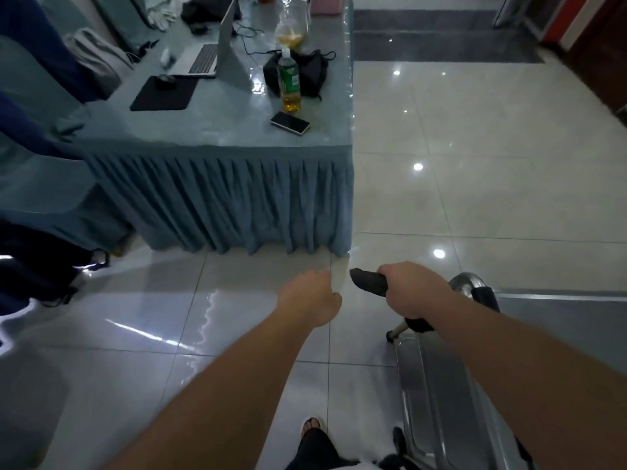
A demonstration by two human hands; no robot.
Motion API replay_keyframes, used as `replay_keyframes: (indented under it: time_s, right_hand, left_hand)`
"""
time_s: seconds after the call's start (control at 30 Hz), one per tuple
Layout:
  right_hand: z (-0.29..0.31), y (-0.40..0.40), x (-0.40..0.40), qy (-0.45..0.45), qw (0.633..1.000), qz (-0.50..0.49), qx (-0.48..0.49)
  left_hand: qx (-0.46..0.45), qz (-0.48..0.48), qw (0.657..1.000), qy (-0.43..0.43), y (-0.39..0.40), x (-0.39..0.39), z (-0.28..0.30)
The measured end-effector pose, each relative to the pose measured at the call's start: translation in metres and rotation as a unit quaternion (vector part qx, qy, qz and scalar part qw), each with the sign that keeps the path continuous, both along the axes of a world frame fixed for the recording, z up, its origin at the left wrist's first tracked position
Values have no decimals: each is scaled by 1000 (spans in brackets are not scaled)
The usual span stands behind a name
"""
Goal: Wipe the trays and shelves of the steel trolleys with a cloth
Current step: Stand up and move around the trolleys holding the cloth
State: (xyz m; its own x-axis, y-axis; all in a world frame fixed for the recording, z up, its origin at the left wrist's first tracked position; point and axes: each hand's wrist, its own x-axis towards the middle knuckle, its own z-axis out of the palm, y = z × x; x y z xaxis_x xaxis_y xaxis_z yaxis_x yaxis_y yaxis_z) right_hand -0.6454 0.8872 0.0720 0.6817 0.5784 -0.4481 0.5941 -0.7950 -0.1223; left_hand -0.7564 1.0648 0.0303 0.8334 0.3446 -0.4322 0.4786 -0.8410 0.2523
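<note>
Steel trolley [437, 401]: cut off by the lower picture edge; shelves below its top tray hidden.
Black handle grip [369, 282]: middle covered by the right hand [412, 288] curled round it.
Left hand [310, 296]: fingers turned away from camera, curl not readable.
Foot [312, 425], left of trolley: partly hidden by dark trouser leg.

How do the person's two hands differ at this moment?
The right hand grips the trolley's black handle; the left hand holds nothing. The right hand is over the steel trolley; the left hand hangs over the bare floor tiles, its fingers loosely curled. Both are bare and stretched forward, and neither holds a cloth.
</note>
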Motion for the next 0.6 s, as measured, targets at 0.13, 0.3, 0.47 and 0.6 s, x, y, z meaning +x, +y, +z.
replay_keyframes:
  time_s: [0.13, 0.3, 0.47, 0.6]
  right_hand:
    - [-6, 12, 23, 15, 1000, -25, 7]
    - [-22, 21, 66, 16, 997, -81, 14]
    - [-18, 26, 137, 29, 992, -116, 39]
    - [-6, 30, 193, 20, 993, -111, 43]
  left_hand:
    - [-1, -17, 1000, 10, 19, 17, 4]
    - [-17, -36, 999, 25, 32, 64, 4]
    - [16, -77, 997, 9, 36, 143, 19]
    - [21, -83, 996, 14, 37, 207, 38]
